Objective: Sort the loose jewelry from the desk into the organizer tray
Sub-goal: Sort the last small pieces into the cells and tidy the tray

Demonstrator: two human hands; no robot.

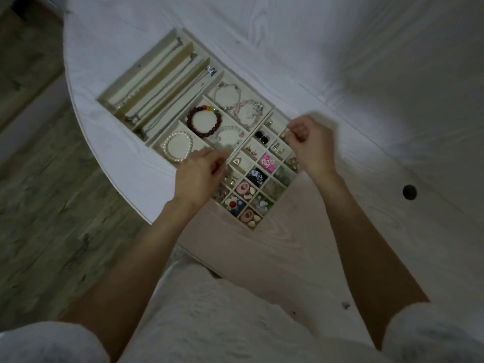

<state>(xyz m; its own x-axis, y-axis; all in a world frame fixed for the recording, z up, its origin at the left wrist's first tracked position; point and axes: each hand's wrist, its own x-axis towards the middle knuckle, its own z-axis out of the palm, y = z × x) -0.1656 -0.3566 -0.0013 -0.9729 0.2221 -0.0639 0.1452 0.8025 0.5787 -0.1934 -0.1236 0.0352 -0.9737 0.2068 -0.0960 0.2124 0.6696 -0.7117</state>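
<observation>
My right hand hovers over the far right corner of the organizer tray, thumb and forefinger pinched together on something tiny and pale at their tips; it is too small and blurred for me to say which piece of jewelry it is or which way it points. My left hand sits over the near edge of the tray, where the bracelet compartments meet the grid of small cells, fingers curled toward the thumb; I cannot tell whether they grip anything. Just beyond that hand a white pearl bracelet lies flat in the nearest bracelet compartment, and a dark red bead bracelet lies in the next one farther on. Between my hands the small cells hold a pair of black studs, pink pieces and other small earrings I cannot make out. The tray lies on the white desk with its long axis running diagonally, from the near end between my forearms away to the far left, close to the desk's curved left edge. Its far-left end is taken up by long narrow slots, where thin necklaces lie lengthwise along the same diagonal.
</observation>
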